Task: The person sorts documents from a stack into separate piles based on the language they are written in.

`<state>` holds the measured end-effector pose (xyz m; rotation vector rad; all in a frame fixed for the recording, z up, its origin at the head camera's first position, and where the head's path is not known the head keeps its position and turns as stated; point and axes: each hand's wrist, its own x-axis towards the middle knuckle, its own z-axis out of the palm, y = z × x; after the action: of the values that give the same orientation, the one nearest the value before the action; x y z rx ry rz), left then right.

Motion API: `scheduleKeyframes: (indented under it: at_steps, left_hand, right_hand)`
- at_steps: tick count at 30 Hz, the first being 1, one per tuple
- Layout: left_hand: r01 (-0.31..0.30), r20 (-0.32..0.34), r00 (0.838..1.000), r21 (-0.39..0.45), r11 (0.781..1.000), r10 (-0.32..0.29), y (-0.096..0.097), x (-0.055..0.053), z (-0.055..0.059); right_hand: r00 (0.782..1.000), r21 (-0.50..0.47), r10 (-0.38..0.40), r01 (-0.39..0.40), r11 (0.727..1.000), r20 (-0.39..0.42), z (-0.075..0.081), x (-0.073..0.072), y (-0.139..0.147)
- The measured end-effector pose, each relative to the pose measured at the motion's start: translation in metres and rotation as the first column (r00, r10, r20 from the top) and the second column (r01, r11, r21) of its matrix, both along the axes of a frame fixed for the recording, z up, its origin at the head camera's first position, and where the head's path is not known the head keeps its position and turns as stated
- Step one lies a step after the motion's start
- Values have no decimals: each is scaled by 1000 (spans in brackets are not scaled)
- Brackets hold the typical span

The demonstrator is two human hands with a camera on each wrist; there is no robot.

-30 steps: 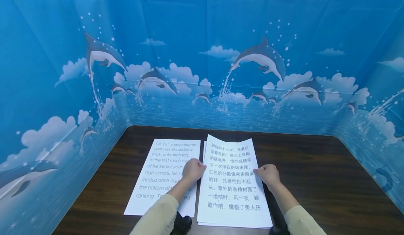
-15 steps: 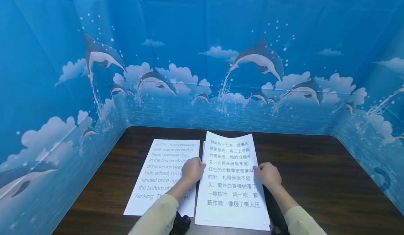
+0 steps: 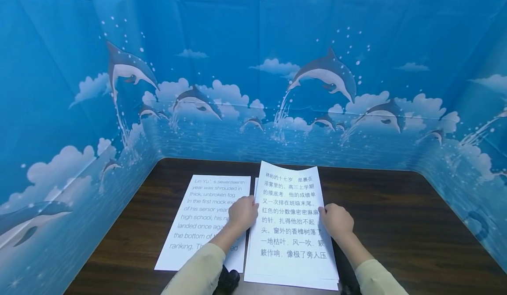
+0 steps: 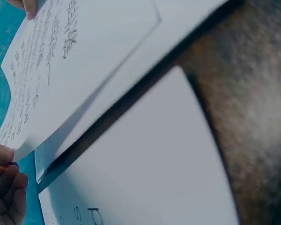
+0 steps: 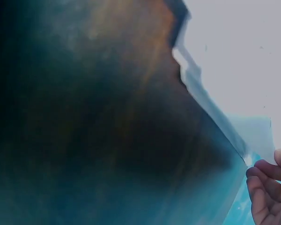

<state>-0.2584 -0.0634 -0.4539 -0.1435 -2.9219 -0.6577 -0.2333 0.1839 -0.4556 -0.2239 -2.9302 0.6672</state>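
Right of the English sheet [image 3: 198, 215], we find the Chinese sheet [image 3: 291, 224] part-raised over other paper [image 4: 143, 65], left hand [image 3: 242, 212] and right hand [image 3: 337, 221] pinching opposite edges, grip narrow, presumably for even support.

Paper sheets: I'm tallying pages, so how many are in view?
3 visible: English-text sheet on the left, raised Chinese-text sheet beside it, lower sheet beneath that; more may be hidden underneath.

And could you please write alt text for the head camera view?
A left hand and a right hand hold a sheet of Chinese text by its side edges, over another sheet. An English page lies to its left on a dark wooden table, before a blue backdrop printed with leaping dolphins.
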Motion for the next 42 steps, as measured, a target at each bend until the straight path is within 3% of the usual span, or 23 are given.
scheduleKeyframes:
  at_steps: [4,10,19,29,39,42]
  left_hand:
    - [-3,2,1000,26,1000,3,1,-1,2]
    - [9,29,1000,120,993,-12,6,-3,3]
    - [28,61,997,293,956,-48,18,-2,5]
    - [72,103,987,390,918,-121,44,-3,12]
    - [128,142,963,503,855,-228,75,1,11]
    - [140,153,956,513,847,-251,85,3,8]
  right_hand:
    - [1000,-26,-6,6,1000,-8,0,-1,2]
    - [1000,-178,-27,28,984,13,10,1,8]
    - [995,-297,-41,65,953,86,21,-3,29]
    - [984,-311,2,54,949,177,31,5,64]
    - [984,-287,-29,79,955,175,12,2,114]
    - [984,-286,-27,78,955,179,11,3,128]
